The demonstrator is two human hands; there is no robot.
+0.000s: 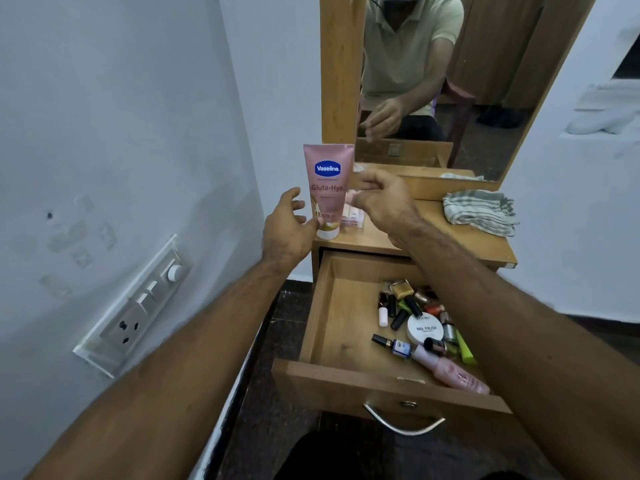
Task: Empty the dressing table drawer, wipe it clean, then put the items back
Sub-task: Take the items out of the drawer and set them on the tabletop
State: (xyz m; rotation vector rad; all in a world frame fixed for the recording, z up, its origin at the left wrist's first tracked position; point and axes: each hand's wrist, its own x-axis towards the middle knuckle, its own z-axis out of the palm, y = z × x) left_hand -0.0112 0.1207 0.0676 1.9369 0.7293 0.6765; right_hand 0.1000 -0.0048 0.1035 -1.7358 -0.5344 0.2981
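Observation:
A pink Vaseline tube [327, 188] stands upright on its cap at the left edge of the dressing table top [450, 247]. My left hand [287, 230] is beside it with fingers spread and the thumb touching its lower part. My right hand [381, 199] hovers loosely curled over a small pink packet [351, 218] just right of the tube. Below, the wooden drawer [346, 375] is pulled out. Its right half holds several nail polish bottles [401, 296], a white round jar [424, 329] and a pink bottle [450, 370]. My right forearm hides part of them.
A striped cloth [481, 211] lies crumpled on the right of the table top. A mirror [467, 98] in a wooden frame rises behind it. A white wall with a switchboard [138, 306] stands close on the left. The drawer's metal handle [403, 422] faces me.

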